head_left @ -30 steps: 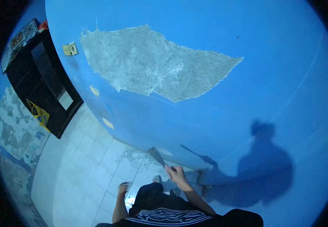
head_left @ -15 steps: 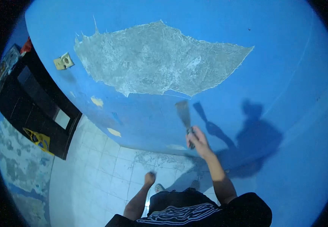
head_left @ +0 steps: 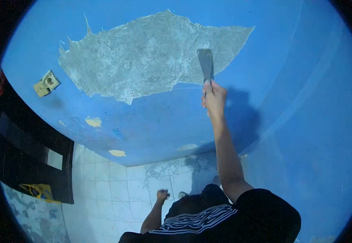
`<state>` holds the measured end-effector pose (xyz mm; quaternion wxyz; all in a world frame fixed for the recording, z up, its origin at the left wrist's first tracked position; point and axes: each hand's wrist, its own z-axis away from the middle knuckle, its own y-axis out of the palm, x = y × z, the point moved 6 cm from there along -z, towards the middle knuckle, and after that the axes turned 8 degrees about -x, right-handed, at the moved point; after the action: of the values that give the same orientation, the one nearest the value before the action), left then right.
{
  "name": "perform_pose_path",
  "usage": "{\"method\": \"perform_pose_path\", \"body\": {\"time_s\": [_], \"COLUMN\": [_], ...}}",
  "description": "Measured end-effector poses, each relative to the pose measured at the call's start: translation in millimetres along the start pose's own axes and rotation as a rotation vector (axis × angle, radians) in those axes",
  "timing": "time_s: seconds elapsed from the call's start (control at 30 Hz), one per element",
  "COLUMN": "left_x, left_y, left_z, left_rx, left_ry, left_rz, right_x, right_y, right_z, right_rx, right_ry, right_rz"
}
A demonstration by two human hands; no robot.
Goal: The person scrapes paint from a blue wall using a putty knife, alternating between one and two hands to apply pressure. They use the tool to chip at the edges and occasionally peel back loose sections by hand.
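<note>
My right hand (head_left: 214, 99) is wrapped round the handle of a paint scraper (head_left: 205, 62), its wide metal blade pointing up. The blade lies over the right part of a bare grey plaster patch (head_left: 143, 56) on the blue wall (head_left: 151, 121); whether it touches the plaster I cannot tell. Ragged paint edges border the patch, with thin strips curling at its upper left. Low at my side, my left hand (head_left: 162, 195) is closed, and a small dark end of something shows at its fingers, too small to name.
A beige wall socket (head_left: 47, 83) sits left of the patch. Dark furniture (head_left: 30, 141) stands at the left, with a yellow bag (head_left: 40, 192) hanging on it. Grey flakes (head_left: 157, 170) lie on the white floor tiles (head_left: 121, 190) along the wall's foot.
My right hand has raised the scraper from below the patch to over its right part. My left hand stays low and closed. The view has shifted somewhat.
</note>
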<state>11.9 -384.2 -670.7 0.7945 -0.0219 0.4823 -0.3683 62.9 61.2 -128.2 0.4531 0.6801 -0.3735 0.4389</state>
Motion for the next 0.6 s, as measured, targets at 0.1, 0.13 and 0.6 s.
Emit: {"method": "perform_pose_path", "body": {"time_s": [0.1, 0.13, 0.6], "left_x": [78.5, 109.5, 73.6], "left_y": [-43.7, -54.2, -34.3], "left_z": [44.8, 53.4, 65.2], "left_rx": [0.246, 0.343, 0.148], "left_ry": [0.685, 0.529, -0.072], "left_rz": [-1.028, -1.046, -0.255], "right_x": [6.4, 9.3, -1.3], "right_y": [-2.7, -1.7, 14.7], "right_z": [4.5, 6.4, 10.8], "right_rx": [-0.007, 0.016, -0.042], "right_ry": [0.080, 0.114, 0.186], "right_rz": [0.031, 0.017, -0.199]}}
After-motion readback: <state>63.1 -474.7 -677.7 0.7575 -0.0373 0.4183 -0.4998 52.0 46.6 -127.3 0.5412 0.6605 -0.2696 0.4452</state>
